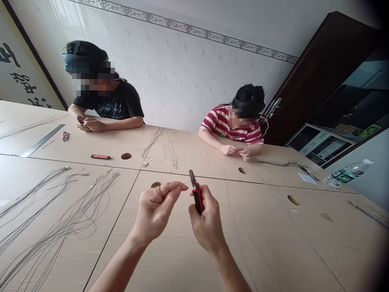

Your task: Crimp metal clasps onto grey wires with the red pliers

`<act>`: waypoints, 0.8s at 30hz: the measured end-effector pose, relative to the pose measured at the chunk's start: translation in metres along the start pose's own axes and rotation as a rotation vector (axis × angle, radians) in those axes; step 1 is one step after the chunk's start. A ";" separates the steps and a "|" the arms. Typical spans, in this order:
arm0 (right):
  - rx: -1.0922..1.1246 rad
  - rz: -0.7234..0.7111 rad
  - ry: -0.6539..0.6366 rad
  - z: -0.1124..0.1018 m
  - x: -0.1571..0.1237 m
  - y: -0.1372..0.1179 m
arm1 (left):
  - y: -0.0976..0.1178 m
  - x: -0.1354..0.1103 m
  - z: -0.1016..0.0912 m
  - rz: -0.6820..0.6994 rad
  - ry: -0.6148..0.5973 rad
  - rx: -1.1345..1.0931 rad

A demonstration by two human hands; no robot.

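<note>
My left hand [156,209] is raised above the light wooden table [273,243], its fingers pinched on the end of a thin wire [184,185] that reaches toward the plier tips. My right hand [206,221] is wrapped round red-handled pliers [196,192], whose dark jaws point up and away from me. The two hands are close together, a little apart, near the table's middle front.
Many long thin wires [60,219] lie spread at the left. Across the table sit two people, one in a black shirt [120,103], one in a red striped shirt [220,121]. A steel ruler [42,140], a red marker [100,156], a water bottle [346,174] and round cable holes [126,156] are about.
</note>
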State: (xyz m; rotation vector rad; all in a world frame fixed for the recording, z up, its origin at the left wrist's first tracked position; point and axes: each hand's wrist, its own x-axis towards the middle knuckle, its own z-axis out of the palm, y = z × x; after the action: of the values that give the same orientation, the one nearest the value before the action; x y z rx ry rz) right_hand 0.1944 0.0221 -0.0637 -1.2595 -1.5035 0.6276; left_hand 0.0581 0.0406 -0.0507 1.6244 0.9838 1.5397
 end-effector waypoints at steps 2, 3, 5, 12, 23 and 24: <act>0.025 0.013 -0.002 0.000 0.000 0.000 | -0.001 0.000 0.000 -0.008 0.013 -0.019; 0.036 0.020 -0.005 0.000 0.000 0.000 | -0.001 0.000 0.000 -0.026 0.015 -0.012; 0.042 0.020 -0.007 0.000 0.001 0.000 | 0.001 0.002 -0.001 -0.089 -0.021 0.025; -0.013 -0.059 -0.037 -0.002 -0.003 -0.005 | 0.006 0.008 -0.007 -0.278 -0.158 0.024; 0.037 -0.019 -0.057 -0.006 -0.006 -0.014 | 0.008 0.007 -0.005 -0.192 0.043 -0.087; 0.064 -0.009 -0.036 -0.009 -0.006 -0.014 | 0.008 0.007 -0.005 -0.192 0.037 -0.080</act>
State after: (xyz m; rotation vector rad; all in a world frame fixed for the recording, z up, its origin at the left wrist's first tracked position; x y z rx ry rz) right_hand 0.1965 0.0103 -0.0505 -1.1982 -1.5057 0.6904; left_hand 0.0534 0.0428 -0.0394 1.4075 1.0526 1.4643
